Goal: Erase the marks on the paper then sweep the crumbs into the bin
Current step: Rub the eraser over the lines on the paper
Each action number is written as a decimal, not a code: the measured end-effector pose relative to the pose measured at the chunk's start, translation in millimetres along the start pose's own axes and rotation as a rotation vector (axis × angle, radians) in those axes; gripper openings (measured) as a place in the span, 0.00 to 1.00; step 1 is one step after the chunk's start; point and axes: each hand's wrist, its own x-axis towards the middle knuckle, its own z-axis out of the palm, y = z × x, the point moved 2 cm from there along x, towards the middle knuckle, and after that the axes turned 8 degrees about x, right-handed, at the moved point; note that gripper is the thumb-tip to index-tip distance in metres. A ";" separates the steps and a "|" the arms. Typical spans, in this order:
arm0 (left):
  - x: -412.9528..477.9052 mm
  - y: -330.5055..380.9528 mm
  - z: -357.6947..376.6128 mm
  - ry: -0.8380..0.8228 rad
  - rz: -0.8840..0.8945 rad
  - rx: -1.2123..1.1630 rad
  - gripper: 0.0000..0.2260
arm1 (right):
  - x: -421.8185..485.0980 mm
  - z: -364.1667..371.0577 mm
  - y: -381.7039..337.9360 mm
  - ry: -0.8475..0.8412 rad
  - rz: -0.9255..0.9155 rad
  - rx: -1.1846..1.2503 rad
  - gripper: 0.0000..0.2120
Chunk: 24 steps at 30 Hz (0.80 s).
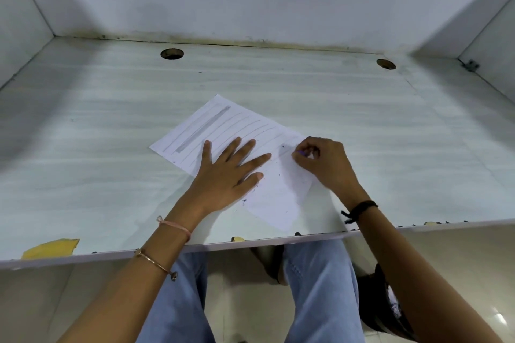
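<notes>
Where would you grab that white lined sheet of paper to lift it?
Pinch the near corner of the white lined sheet of paper, probably from the front of the pale desk: it lies flat, and the left hand covers its middle.

white grey-lined paper (223,131), purple eraser (302,152)

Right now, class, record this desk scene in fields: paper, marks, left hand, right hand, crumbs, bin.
paper: white sheet lying askew on the desk
marks: thick grey bar and thin pencil lines on its far part
left hand: flat on the paper, fingers spread
right hand: pinches a small purple eraser at the sheet's right edge
crumbs: dark specks on the sheet's near part
bin: not in view
</notes>
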 end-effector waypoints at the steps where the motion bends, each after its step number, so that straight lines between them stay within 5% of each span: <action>1: 0.5 -0.5 0.2 0.000 -0.005 -0.004 0.26 | -1.4 0.9 2.0 -0.008 0.012 -0.005 0.02; 9: 25.3 27.4 -16.3 0.211 -0.021 0.060 0.33 | -11.9 -13.9 20.2 0.134 0.228 0.414 0.03; 19: 41.5 35.7 8.7 0.025 0.012 0.073 0.39 | -18.8 8.9 -6.9 -0.092 0.049 0.066 0.03; 24: 40.7 34.8 8.2 0.041 0.019 0.075 0.38 | 7.1 -26.1 15.2 0.119 0.122 -0.055 0.02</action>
